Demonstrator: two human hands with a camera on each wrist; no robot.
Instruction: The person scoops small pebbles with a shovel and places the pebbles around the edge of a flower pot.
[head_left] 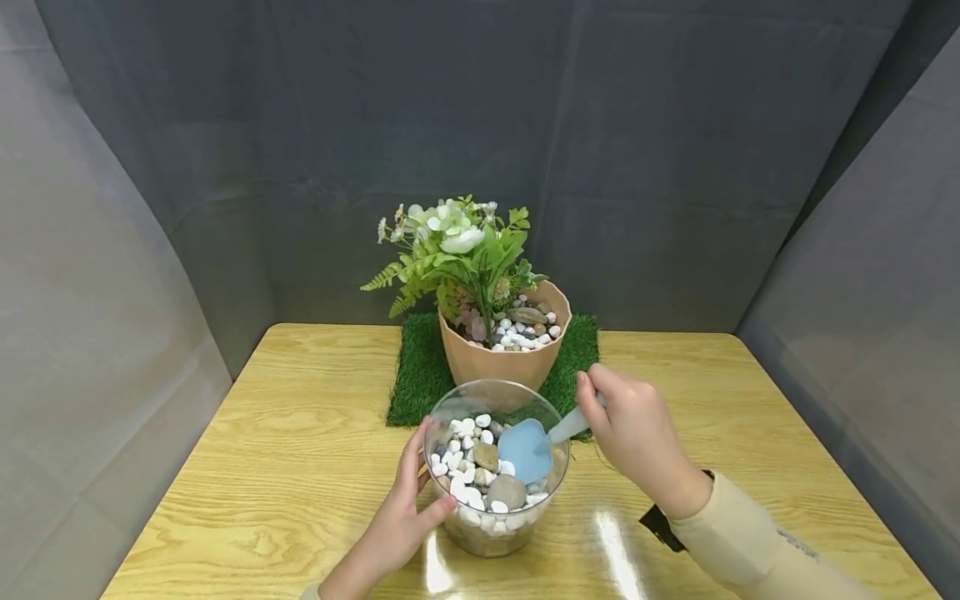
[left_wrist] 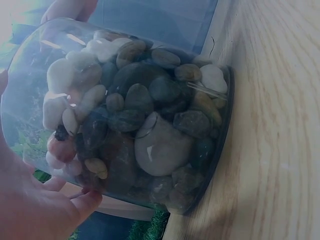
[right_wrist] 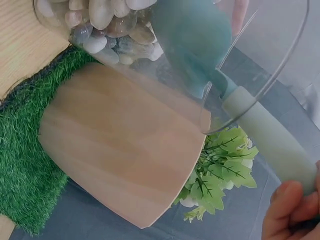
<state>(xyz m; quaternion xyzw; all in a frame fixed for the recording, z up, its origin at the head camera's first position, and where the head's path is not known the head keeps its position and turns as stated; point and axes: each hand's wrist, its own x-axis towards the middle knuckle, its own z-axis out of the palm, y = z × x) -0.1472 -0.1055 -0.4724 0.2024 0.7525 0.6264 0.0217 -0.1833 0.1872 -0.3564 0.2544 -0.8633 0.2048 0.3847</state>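
Observation:
A clear round container (head_left: 491,533) holds white and brown pebbles (left_wrist: 165,145) in several sizes. My left hand (head_left: 408,504) grips its left side, thumb by the front rim and fingers curving around behind. From the right, my right hand (head_left: 633,421) grips the pale handle of a small blue trowel (head_left: 525,450). The trowel's blade is inside the container, over the stones on the right side, and its neck crosses the rim. In the right wrist view, the fingers (right_wrist: 285,205) wrap the end of the handle (right_wrist: 270,135).
Directly behind the container stands a peach flowerpot (head_left: 495,362) with white flowers (head_left: 450,229), green leaves and pebbles. It sits on a square of artificial grass (head_left: 416,375) on the wooden table (head_left: 300,442). Grey cloth walls (head_left: 637,167) enclose the back and sides.

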